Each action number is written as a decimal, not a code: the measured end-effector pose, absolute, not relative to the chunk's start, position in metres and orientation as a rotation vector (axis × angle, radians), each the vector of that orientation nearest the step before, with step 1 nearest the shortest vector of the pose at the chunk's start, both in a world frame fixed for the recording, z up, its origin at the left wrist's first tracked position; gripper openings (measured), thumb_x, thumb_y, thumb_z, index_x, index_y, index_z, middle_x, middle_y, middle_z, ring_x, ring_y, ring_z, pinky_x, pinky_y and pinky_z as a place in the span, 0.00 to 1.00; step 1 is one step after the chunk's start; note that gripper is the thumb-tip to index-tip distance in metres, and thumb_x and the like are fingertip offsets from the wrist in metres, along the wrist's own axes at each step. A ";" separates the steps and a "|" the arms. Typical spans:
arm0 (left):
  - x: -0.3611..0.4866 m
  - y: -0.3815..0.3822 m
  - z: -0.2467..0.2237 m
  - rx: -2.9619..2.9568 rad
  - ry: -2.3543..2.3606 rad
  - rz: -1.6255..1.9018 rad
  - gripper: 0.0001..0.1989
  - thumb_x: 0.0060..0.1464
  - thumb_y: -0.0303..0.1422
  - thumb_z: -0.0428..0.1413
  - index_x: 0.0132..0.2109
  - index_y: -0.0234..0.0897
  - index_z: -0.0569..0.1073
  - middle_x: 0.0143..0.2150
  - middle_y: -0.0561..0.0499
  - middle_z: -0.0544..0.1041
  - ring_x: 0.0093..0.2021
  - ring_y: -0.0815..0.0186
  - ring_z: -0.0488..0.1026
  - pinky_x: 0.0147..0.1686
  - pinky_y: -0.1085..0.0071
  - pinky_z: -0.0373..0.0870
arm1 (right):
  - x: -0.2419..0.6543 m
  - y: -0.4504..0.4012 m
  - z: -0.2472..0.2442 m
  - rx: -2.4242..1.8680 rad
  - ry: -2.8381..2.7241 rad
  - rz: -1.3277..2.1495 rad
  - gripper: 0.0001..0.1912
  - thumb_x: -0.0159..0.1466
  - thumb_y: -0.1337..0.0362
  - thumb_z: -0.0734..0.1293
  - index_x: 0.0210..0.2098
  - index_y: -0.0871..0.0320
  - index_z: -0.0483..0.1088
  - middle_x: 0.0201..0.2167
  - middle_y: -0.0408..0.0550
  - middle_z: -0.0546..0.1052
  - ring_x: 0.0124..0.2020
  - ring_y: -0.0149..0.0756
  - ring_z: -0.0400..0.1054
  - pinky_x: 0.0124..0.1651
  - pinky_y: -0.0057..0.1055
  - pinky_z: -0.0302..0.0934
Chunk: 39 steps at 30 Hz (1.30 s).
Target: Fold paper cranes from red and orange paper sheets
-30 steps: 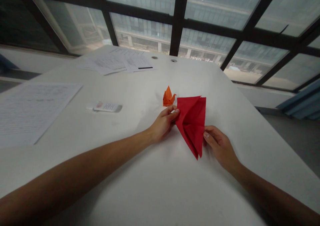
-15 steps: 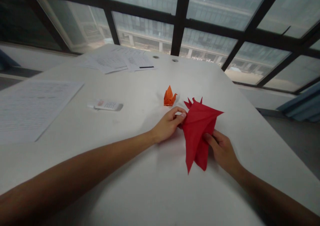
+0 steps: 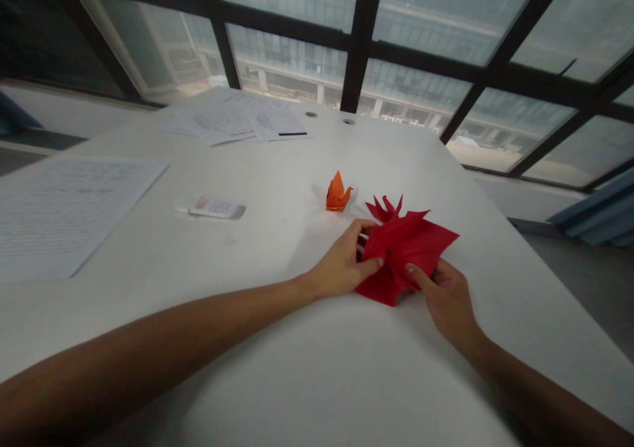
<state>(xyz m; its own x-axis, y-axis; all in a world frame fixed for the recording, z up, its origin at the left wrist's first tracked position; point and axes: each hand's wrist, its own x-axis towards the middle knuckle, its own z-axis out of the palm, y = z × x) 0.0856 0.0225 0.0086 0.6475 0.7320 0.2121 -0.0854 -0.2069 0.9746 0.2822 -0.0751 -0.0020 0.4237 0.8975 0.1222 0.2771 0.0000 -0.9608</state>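
A creased sheet of red paper (image 3: 411,242) is bunched up between my two hands, its corners sticking out to the right and toward me. My left hand (image 3: 347,262) grips its left side, thumb on top and fingers underneath. On the right side my right hand (image 3: 448,295) pinches the sheet, its thumb pressing near the middle. Just behind the sheet stands a red origami crane (image 3: 385,208), partly hidden by it. An orange origami crane (image 3: 338,193) stands to the left of the red one, beyond my left hand.
The white table (image 3: 277,368) carries a white glue tube (image 3: 215,208) lying on its side at left. A printed sheet (image 3: 64,216) lies at the far left, and several more papers (image 3: 238,120) overlap at the back. Windows rise behind the table.
The red paper has gone from hanging with long points toward me to being gathered and spread sideways. My left hand has moved onto it, its thumb now on top.
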 end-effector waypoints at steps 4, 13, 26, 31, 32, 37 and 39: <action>0.085 0.040 0.010 1.453 0.614 0.839 0.11 0.54 0.33 0.60 0.43 0.36 0.69 0.37 0.52 0.72 0.36 0.67 0.70 0.37 0.71 0.67 | 0.287 -0.070 -0.008 -1.444 -0.996 0.773 0.16 0.59 0.54 0.77 0.41 0.57 0.78 0.40 0.50 0.84 0.39 0.43 0.77 0.44 0.40 0.73; 0.072 0.060 0.016 1.652 0.764 0.835 0.10 0.55 0.33 0.58 0.43 0.37 0.69 0.33 0.54 0.74 0.33 0.67 0.71 0.33 0.71 0.65 | 0.293 -0.057 -0.008 -1.146 -0.743 0.985 0.29 0.52 0.61 0.82 0.51 0.54 0.73 0.52 0.51 0.82 0.50 0.47 0.78 0.56 0.45 0.72; -0.032 -0.019 0.027 2.569 1.294 0.462 0.37 0.54 0.27 0.56 0.70 0.44 0.60 0.50 0.43 0.76 0.49 0.52 0.75 0.47 0.58 0.71 | 0.279 -0.076 -0.008 -1.432 -1.474 1.107 0.30 0.62 0.58 0.74 0.60 0.51 0.62 0.49 0.52 0.82 0.48 0.50 0.79 0.52 0.50 0.74; -0.016 -0.022 0.044 2.934 0.953 0.695 0.21 0.65 0.32 0.52 0.63 0.38 0.69 0.60 0.40 0.74 0.59 0.51 0.70 0.58 0.53 0.67 | 0.280 -0.077 -0.016 -1.648 -1.683 0.671 0.34 0.61 0.57 0.73 0.64 0.53 0.60 0.53 0.55 0.78 0.50 0.53 0.77 0.52 0.52 0.73; -0.009 -0.019 0.045 2.949 0.777 0.671 0.22 0.65 0.35 0.52 0.65 0.38 0.68 0.63 0.41 0.73 0.62 0.51 0.68 0.62 0.53 0.65 | 0.281 -0.077 -0.018 -1.659 -1.690 0.517 0.42 0.60 0.57 0.73 0.69 0.53 0.55 0.58 0.58 0.74 0.54 0.55 0.74 0.55 0.54 0.71; 0.014 -0.003 0.022 2.883 0.442 0.425 0.41 0.62 0.54 0.54 0.73 0.38 0.57 0.76 0.42 0.57 0.75 0.47 0.55 0.73 0.48 0.49 | 0.278 -0.084 -0.021 -1.652 -1.883 -0.287 0.48 0.64 0.61 0.71 0.76 0.57 0.44 0.66 0.67 0.61 0.64 0.64 0.62 0.63 0.63 0.61; 0.015 0.001 0.010 2.836 0.435 0.312 0.41 0.64 0.57 0.49 0.74 0.37 0.56 0.76 0.40 0.56 0.75 0.46 0.54 0.73 0.46 0.46 | 0.273 -0.092 -0.018 -1.552 -2.113 -0.398 0.40 0.67 0.64 0.68 0.74 0.50 0.51 0.67 0.62 0.63 0.66 0.61 0.60 0.64 0.62 0.59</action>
